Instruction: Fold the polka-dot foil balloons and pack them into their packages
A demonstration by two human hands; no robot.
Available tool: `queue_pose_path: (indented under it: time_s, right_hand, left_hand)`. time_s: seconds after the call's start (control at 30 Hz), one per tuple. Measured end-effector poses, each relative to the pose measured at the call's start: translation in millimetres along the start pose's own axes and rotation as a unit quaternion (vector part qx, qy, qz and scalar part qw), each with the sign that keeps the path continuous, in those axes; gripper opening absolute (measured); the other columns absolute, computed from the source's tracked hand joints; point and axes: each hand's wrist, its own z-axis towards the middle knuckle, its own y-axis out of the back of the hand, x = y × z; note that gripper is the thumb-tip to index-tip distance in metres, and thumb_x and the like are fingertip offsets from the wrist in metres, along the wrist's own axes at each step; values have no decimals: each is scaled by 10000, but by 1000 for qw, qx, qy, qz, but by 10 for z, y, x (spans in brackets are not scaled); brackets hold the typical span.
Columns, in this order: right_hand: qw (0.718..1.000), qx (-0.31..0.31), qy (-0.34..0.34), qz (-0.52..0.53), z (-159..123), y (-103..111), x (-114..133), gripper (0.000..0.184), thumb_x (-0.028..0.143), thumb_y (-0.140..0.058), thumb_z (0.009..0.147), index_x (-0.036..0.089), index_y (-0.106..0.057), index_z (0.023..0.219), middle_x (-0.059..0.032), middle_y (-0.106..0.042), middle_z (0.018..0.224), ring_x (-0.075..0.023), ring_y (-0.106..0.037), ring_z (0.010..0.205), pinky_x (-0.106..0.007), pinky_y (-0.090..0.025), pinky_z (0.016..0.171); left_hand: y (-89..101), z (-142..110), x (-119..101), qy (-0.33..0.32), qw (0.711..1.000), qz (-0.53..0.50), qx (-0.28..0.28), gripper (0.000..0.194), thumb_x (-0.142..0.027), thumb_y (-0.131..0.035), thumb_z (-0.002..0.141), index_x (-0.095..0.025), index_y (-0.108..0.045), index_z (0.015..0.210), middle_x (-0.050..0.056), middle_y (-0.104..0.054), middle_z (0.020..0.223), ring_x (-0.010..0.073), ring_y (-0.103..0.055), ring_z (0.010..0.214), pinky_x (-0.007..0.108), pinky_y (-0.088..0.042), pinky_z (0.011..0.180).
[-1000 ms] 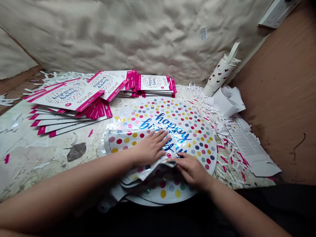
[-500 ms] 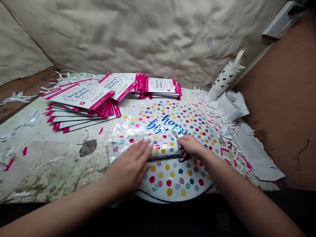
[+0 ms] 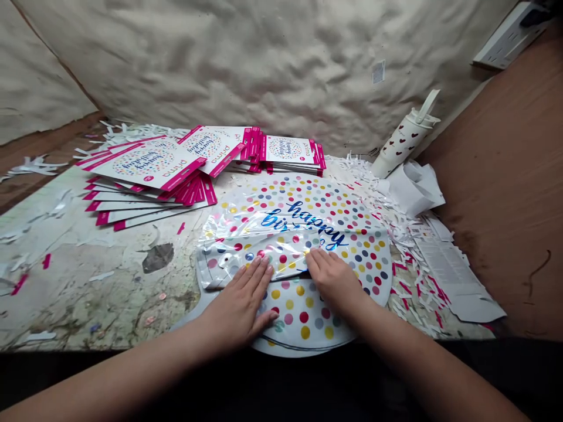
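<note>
A folded foil balloon (image 3: pixel 285 252), white with coloured dots, lies as a narrow strip across the flat round balloons (image 3: pixel 369 243) in front of me. Blue "happy birthday" lettering shows partly above the strip. My left hand (image 3: pixel 237 308) rests flat with fingers spread, its fingertips on the lower edge of the strip. At the strip's right end, my right hand (image 3: pixel 336 284) has its fingers bent and close together on the foil; its thumb is hidden. A round white tab with a hole (image 3: pixel 225 260) shows near the strip's left end.
Pink-and-white printed card packs (image 3: pixel 145 164) are fanned in a pile at the back left, with a smaller pile (image 3: pixel 290 151) beside them. A heart-patterned tumbler (image 3: pixel 402 143) leans at the back right, near crumpled paper (image 3: pixel 416 187). Paper shreds (image 3: pixel 402 281) litter the right side.
The crumpled foil flap has been folded over and flattened into a strip. My left hand lifted off, slid left and lower, and now lies flat; my right hand moved slightly left along the strip.
</note>
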Motion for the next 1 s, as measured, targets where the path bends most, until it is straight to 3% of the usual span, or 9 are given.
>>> queue_pose_path:
  time_s: [0.1, 0.2, 0.37, 0.43, 0.6, 0.67, 0.83, 0.93, 1.0]
  right_hand:
    - [991, -107, 79, 24, -105, 238, -3, 275, 47, -426, 848, 87, -645, 1011, -182, -690, 983, -302, -633, 990, -507, -488, 890]
    - [963, -187, 164, 107, -289, 392, 68, 322, 130, -514, 851, 220, -569, 1156, -78, -660, 1113, -244, -541, 1148, -468, -393, 1026]
    - [947, -155, -155, 235, -566, 119, -137, 822, 312, -592, 806, 198, -90, 1446, -154, -279, 1461, -295, -284, 1332, -499, -383, 1025]
    - [950, -120, -170, 231, -609, 4, -231, 872, 313, -578, 806, 144, -15, 1450, -188, -206, 1480, -298, -237, 1349, -483, -387, 1023]
    - [975, -90, 140, 150, -572, 17, -245, 568, 119, -471, 864, 245, -298, 1390, -90, -454, 1372, -229, -327, 1318, -504, -266, 1079]
    - [967, -39, 181, 174, -539, 65, -241, 407, 122, -449, 876, 232, -484, 1265, -59, -573, 1259, -194, -457, 1234, -449, -320, 1058]
    - [921, 78, -7, 381, -396, 134, -327, 220, 179, -521, 825, 240, -658, 986, -25, -704, 1012, -174, -645, 958, -327, -493, 851]
    - [839, 135, -219, 479, -210, 118, -393, 162, 271, -496, 852, 197, -632, 805, -13, -704, 750, -166, -669, 710, -278, -543, 638]
    - [800, 144, -316, 489, -80, 88, -427, 271, 315, -400, 903, 177, -562, 734, -11, -652, 616, -151, -650, 579, -259, -536, 528]
  left_hand:
    - [88, 85, -53, 31, 999, 17, 15, 682, -464, -418, 851, 11, -381, 1338, 255, -293, 1407, 357, -279, 1316, 493, -278, 1056]
    - [166, 186, -44, 53, 997, 44, 21, 484, -143, -389, 827, 3, -459, 1282, 251, -421, 1342, 328, -406, 1253, 453, -350, 1021]
    - [172, 334, 65, -23, 999, -25, 6, 534, -76, -335, 841, -125, -364, 1372, 156, -379, 1407, 258, -387, 1280, 391, -367, 1022]
    - [120, 388, 74, -98, 994, -53, 21, 523, -120, -360, 864, -185, -353, 1383, 125, -365, 1421, 255, -336, 1309, 403, -325, 1052]
    - [20, 412, 31, -192, 978, -50, 69, 641, -197, -518, 798, -203, -309, 1404, 169, -223, 1473, 361, -161, 1353, 564, -202, 1061]
    - [20, 352, 27, -204, 975, -55, 65, 628, -174, -504, 795, -177, -323, 1397, 176, -242, 1468, 361, -171, 1353, 571, -198, 1061]
    - [119, 220, 51, -131, 974, -183, -2, 332, -168, -397, 863, -182, -626, 1103, 130, -639, 1114, 259, -550, 1081, 395, -411, 955]
    - [234, 332, 83, 49, 947, -316, 24, 258, -369, -471, 840, -198, -663, 827, 40, -681, 764, 186, -621, 710, 256, -486, 635]
    - [297, 476, 111, 183, 899, -394, 58, 314, -465, -502, 799, -188, -609, 699, 2, -624, 588, 145, -569, 522, 216, -427, 478]
